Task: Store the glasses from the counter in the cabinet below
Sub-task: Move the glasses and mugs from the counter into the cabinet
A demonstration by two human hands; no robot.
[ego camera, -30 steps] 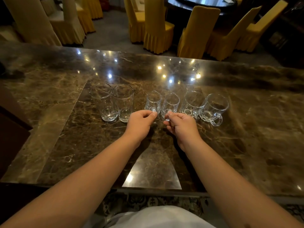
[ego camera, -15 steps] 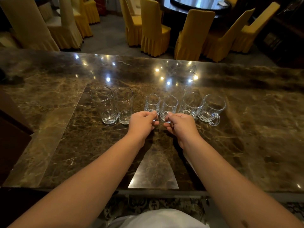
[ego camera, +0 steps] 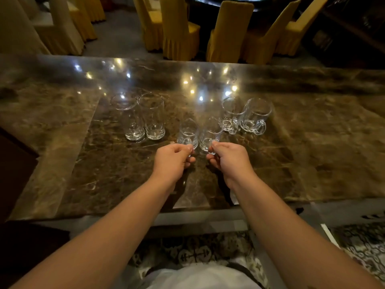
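Observation:
Several clear glasses stand on a brown marble counter (ego camera: 302, 159). My left hand (ego camera: 173, 159) pinches the handle of a small spouted glass (ego camera: 187, 132). My right hand (ego camera: 228, 161) pinches the handle of a second small spouted glass (ego camera: 210, 132). Both small glasses sit nearer to me than the others, side by side. Two tall tumblers (ego camera: 141, 115) stand together to the left. Two handled mugs (ego camera: 245, 115) stand to the right. The cabinet below the counter is hidden from view.
Yellow-covered chairs (ego camera: 227, 30) and a dark round table stand beyond the counter's far edge. A dark wooden surface (ego camera: 12, 172) lies at the left. A patterned carpet (ego camera: 208, 249) shows under the counter's near edge.
Both hands have drawn the two small glasses out of the row toward me, away from the tumblers and mugs. The camera has tilted downward.

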